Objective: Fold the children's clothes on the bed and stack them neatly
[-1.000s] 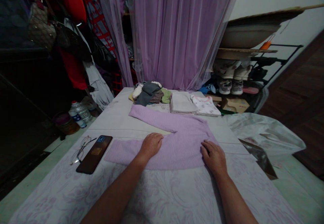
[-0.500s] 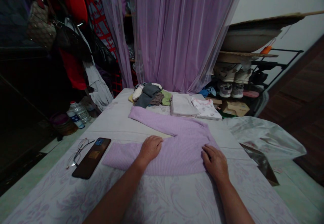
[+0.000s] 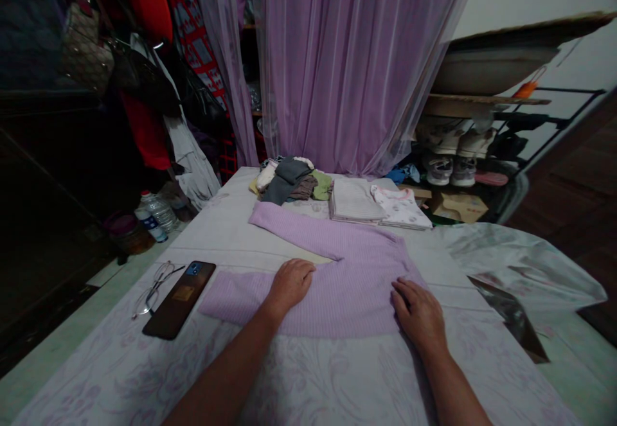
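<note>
A pair of light purple striped trousers (image 3: 347, 284) lies spread on the cloth-covered table, legs pointing left, waistband to the right. My left hand (image 3: 292, 283) rests on the nearer leg close to the crotch, its fingers laid over the fabric. At the waistband end, my right hand (image 3: 420, 310) touches the cloth with fingertips loosely bent and the thumb apart. Neither hand grips anything that I can see.
Left of the trousers lie a brown phone (image 3: 180, 301) and eyeglasses (image 3: 155, 290). Behind them sit a heap of clothes (image 3: 289, 178), a folded grey-white stack (image 3: 355, 200) and a folded printed shirt (image 3: 402, 206). A plastic bag (image 3: 525, 265) is beyond the right edge.
The view has shifted slightly, so everything sits a little further right in the picture. Both hands keep their places on the trousers.
</note>
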`<state>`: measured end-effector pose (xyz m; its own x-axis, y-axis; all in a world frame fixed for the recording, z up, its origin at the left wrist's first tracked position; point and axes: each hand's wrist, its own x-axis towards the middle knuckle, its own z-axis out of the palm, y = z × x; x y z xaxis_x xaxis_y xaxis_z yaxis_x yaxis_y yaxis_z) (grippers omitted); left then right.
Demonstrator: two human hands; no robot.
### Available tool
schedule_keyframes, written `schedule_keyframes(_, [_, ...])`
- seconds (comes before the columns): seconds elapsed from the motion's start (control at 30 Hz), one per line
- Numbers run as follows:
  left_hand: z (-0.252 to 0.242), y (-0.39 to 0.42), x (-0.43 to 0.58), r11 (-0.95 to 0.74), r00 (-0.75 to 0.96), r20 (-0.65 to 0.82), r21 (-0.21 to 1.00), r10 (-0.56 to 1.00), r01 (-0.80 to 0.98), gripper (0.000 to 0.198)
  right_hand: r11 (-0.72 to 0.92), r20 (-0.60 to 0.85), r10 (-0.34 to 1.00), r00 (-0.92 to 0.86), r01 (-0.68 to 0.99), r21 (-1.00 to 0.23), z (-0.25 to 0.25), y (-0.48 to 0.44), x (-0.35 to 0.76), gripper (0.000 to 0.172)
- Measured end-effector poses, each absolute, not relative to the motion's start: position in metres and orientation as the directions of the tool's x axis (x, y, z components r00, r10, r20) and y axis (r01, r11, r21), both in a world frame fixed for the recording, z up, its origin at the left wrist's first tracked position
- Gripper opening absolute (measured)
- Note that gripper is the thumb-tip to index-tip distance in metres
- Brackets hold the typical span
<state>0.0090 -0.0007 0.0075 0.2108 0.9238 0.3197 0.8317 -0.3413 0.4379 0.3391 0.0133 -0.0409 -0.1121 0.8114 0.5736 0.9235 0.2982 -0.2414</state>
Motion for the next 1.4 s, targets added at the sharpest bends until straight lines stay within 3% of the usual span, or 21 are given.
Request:
schedule_keyframes(0.9, [0.004, 0.000, 0.007, -0.360, 0.228, 0.323, 0.443, 0.918, 0.821, 0.025, 0.287, 0.569, 0.816, -0.104, 0.927, -0.242, -0.038, 0.012, 0.338, 0.037])
schedule_keyframes(1.07, [0.008, -0.003, 0.007, -0.383, 0.218, 0.368, 0.467, 0.904, 0.797, 0.016, 0.292, 0.584, 0.805, -0.108, 0.928, -0.232, -0.037, 0.012, 0.337, 0.036])
schedule_keyframes(1.2, [0.014, -0.009, 0.008, -0.442, 0.269, 0.422, 0.394, 0.866, 0.806, 0.008, 0.297, 0.592, 0.798, -0.112, 0.928, -0.226, -0.036, 0.012, 0.336, 0.037])
schedule_keyframes(1.4, [0.020, -0.018, -0.008, -0.453, 0.366, 0.328, 0.249, 0.871, 0.856, 0.010, 0.299, 0.588, 0.801, -0.109, 0.924, -0.236, -0.035, 0.012, 0.336, 0.037])
